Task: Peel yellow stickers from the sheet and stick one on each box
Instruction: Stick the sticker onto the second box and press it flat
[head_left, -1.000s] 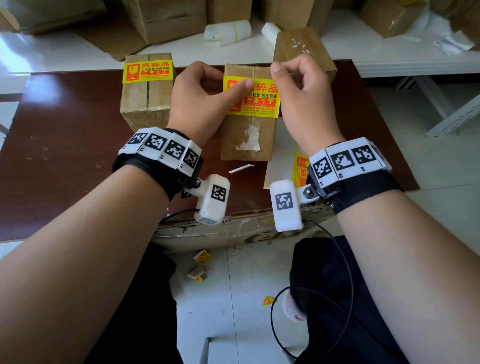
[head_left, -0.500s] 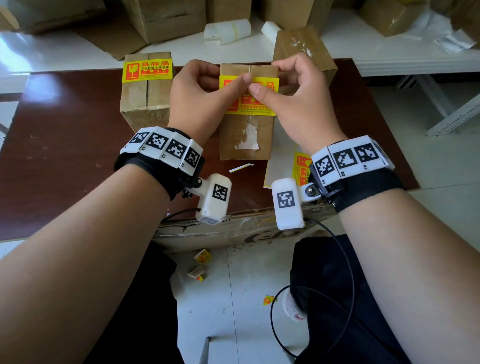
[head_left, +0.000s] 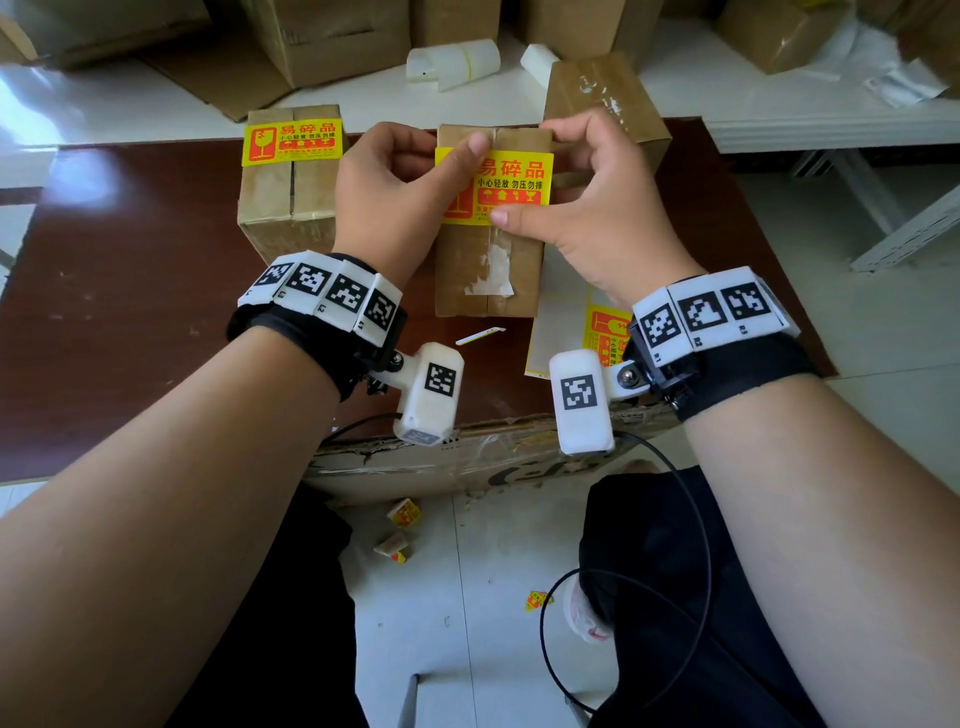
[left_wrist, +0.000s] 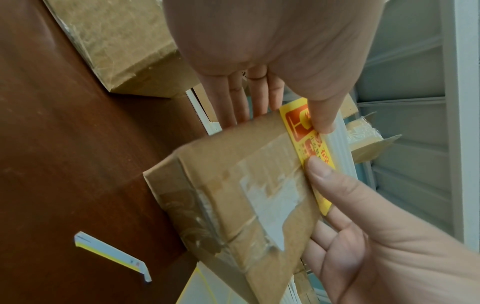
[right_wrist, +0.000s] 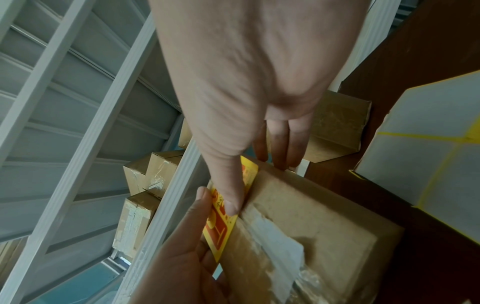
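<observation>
Left hand (head_left: 387, 192) and right hand (head_left: 587, 208) each clamp the middle cardboard box (head_left: 488, 270) near the worktop's (head_left: 130, 291) far edge, fingers hooked behind as brace, thumbs pressing the yellow sticker (head_left: 511, 182) flat on top, apparently to seat it smooth.

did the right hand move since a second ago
Yes. Against the middle box, which stayed put, the right hand came toward the person: its thumb went from the box's far edge to the near edge of the yellow sticker.
</observation>
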